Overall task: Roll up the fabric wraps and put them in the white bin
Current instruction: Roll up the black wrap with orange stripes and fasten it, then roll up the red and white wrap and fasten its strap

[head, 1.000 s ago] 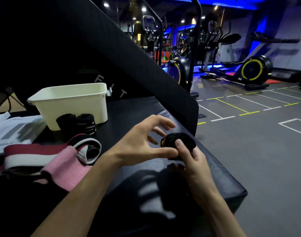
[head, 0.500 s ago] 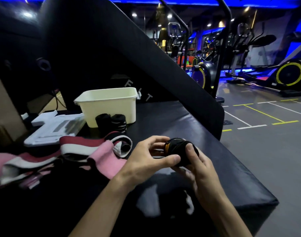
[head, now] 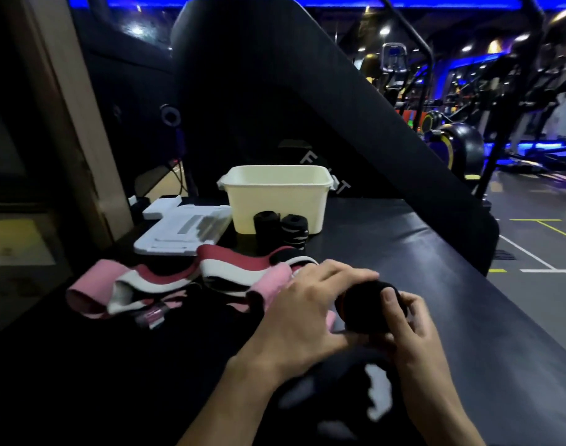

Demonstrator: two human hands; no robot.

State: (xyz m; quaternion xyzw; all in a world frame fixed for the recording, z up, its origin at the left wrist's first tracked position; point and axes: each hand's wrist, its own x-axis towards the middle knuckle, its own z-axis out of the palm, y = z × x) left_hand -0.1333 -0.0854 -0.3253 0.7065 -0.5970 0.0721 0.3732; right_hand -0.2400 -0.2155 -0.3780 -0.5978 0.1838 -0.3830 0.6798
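While your left hand (head: 302, 312) and right hand (head: 404, 320) gripped the nearly wound black fabric roll (head: 367, 305), you next needed to carry it to the white plastic bin (head: 277, 201).

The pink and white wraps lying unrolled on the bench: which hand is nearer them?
Left. The left hand overlaps the pile's right end; the right hand is farther right, beyond the black roll both hands hold.

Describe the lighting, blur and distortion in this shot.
Head view: dim, with blue gym lights behind; both hands and the black roll are smeared by motion blur; the white bin is fairly sharp; wide-angle bending curves the edges.
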